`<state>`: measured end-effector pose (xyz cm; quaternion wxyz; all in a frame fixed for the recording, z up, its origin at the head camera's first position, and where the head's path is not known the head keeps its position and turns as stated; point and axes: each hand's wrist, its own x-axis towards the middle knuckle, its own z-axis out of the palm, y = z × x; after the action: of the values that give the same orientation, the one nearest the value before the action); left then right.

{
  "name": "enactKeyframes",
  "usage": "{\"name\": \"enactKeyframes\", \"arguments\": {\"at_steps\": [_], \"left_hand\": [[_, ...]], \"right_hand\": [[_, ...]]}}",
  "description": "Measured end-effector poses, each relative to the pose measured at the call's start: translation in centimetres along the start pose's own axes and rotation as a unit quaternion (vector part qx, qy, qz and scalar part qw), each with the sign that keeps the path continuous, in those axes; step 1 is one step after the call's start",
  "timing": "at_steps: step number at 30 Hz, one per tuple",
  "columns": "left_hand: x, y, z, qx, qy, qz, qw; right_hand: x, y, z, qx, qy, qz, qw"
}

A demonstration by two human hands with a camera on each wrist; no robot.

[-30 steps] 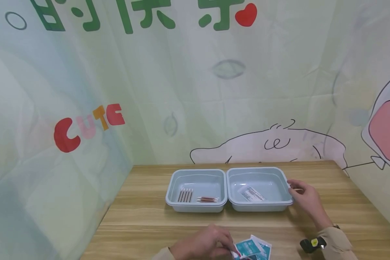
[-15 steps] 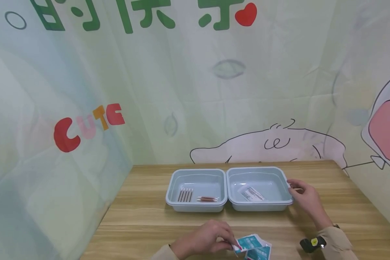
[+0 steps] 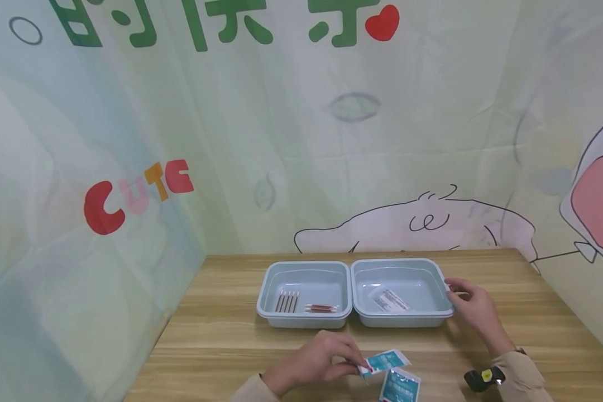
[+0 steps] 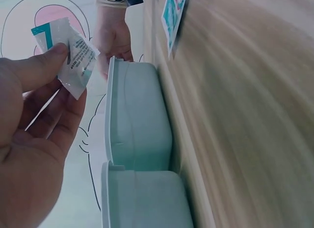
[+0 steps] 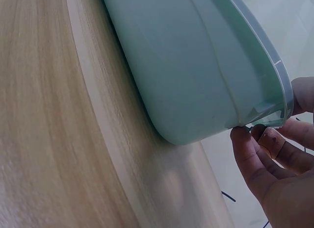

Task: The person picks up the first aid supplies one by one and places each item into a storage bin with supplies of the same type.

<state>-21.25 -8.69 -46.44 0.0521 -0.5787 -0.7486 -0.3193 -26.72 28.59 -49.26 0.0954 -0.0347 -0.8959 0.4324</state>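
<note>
My left hand [image 3: 321, 360] pinches a small teal-and-white sachet [image 3: 386, 362] by one end, between thumb and fingers. Its printed white back shows in the left wrist view, where the sachet [image 4: 78, 63] is raised beside the boxes. A second teal sachet [image 3: 401, 386] lies on the table just below it in the head view. My right hand [image 3: 474, 307] grips the right end of the pale blue plastic box [image 3: 404, 321]; in the right wrist view its thumb and fingers [image 5: 245, 152] close on the rim. Inside that box lies a sachet with printed white side up [image 3: 392, 300].
A matching box [image 3: 306, 322] stands directly left of the first, side by side. It holds a row of several brown-stemmed swabs [image 3: 287, 301] and a small bundle of swabs [image 3: 320, 308]. The wooden table [image 3: 216, 335] ends at a printed cloth backdrop [image 3: 261, 139].
My left hand has risen slightly away from me, drawing the pinched sachet up off the other one, which now shows separately on the table. The right hand stays on the box.
</note>
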Motion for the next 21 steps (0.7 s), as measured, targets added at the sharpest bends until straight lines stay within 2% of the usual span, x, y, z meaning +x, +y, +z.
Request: {"name": "enactKeyframes", "arguments": {"at_steps": [10, 17, 21], "left_hand": [[0.2, -0.3, -0.5, -0.003, 0.030, 0.005, 0.9995], [0.5, -0.5, -1.0, 0.020, 0.055, 0.032, 0.9978], [0.7, -0.6, -1.2, 0.013, 0.059, 0.022, 0.9979]], "right_hand": [[-0.2, -0.4, -0.1, 0.002, -0.003, 0.003, 1.000], [-0.1, -0.1, 0.0, 0.000, 0.000, 0.003, 1.000], [-0.2, -0.3, 0.0, -0.003, -0.001, 0.004, 1.000]]}}
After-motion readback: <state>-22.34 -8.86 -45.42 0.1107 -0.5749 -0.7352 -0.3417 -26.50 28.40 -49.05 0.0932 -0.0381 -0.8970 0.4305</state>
